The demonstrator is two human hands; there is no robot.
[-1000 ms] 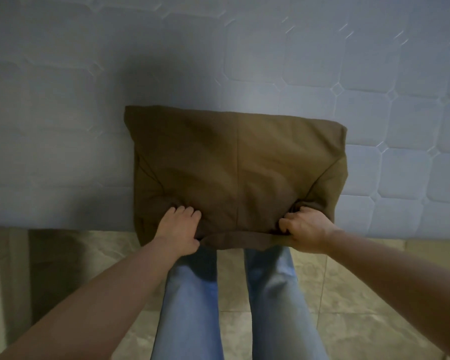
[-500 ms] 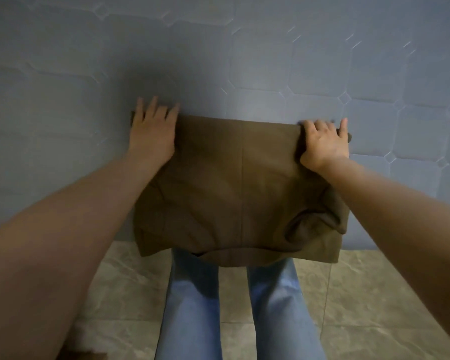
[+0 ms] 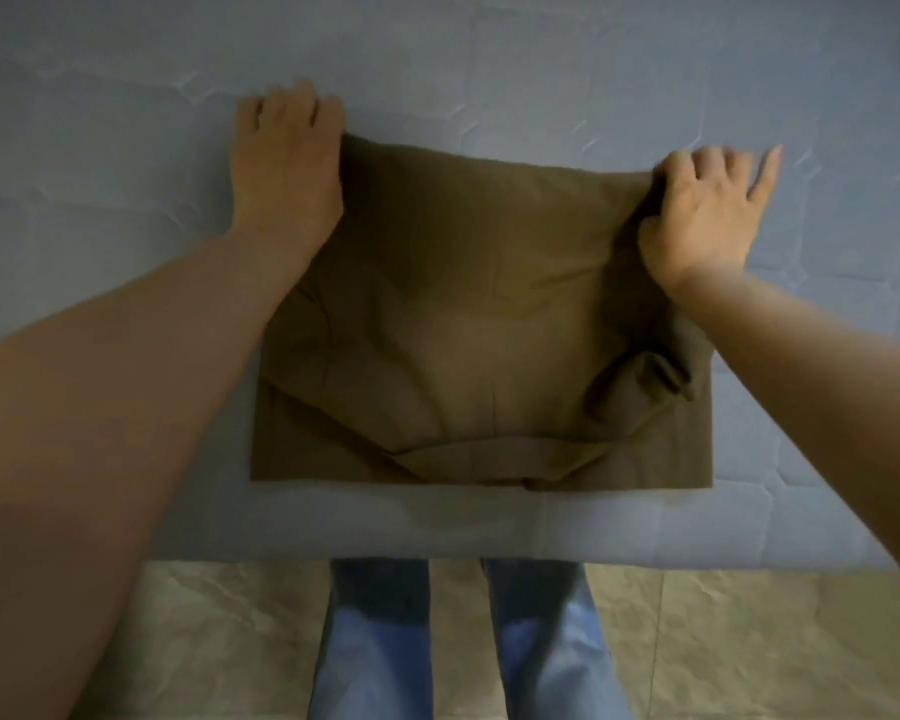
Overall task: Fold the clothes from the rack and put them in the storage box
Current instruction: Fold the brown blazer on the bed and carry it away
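A brown garment (image 3: 468,324), folded into a rough rectangle, lies flat on the pale blue quilted mattress (image 3: 489,59). My left hand (image 3: 286,163) covers its far left corner, fingertips curled down over the cloth. At the far right corner my right hand (image 3: 707,215) pinches the fabric between thumb and fingers, and the cloth bunches under the thumb. A loose fold sticks up near the garment's right edge. No rack or storage box is in view.
The mattress front edge (image 3: 489,537) runs across the lower middle, with beige floor tiles (image 3: 749,641) below it. My legs in blue jeans (image 3: 380,641) stand right against the edge. Bare mattress surrounds the garment on its far, left and right sides.
Both hands carried the near edge of the garment up to the far edge, folding it. Since then the garment has slid further onto the mattress and no longer hangs over the front edge.
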